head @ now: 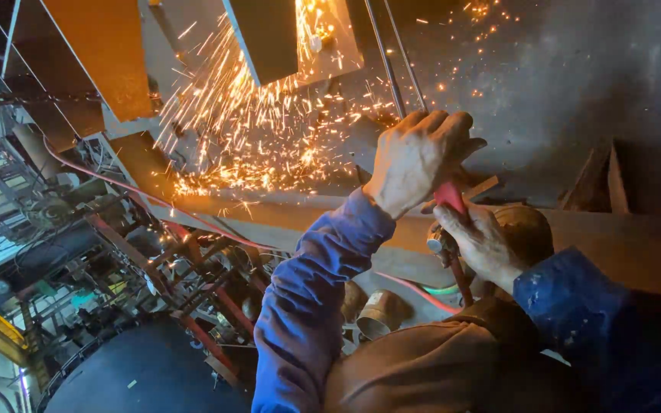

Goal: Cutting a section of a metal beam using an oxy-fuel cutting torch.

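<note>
My left hand (pixel 418 157) and right hand (pixel 480 245) both clench the red-handled metal cutting torch (pixel 450 197) between them, sparks (pixel 254 130) flying far left.

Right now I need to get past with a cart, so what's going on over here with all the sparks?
A person in blue sleeves is working a cutting torch on steel plate. The left hand grips the torch's two thin tubes from above, and the right hand holds the red-handled torch body near its valves. The tubes run up toward the plate, where a shower of orange sparks sprays out and down. A red hose trails off to the left over cluttered framework below.
</note>
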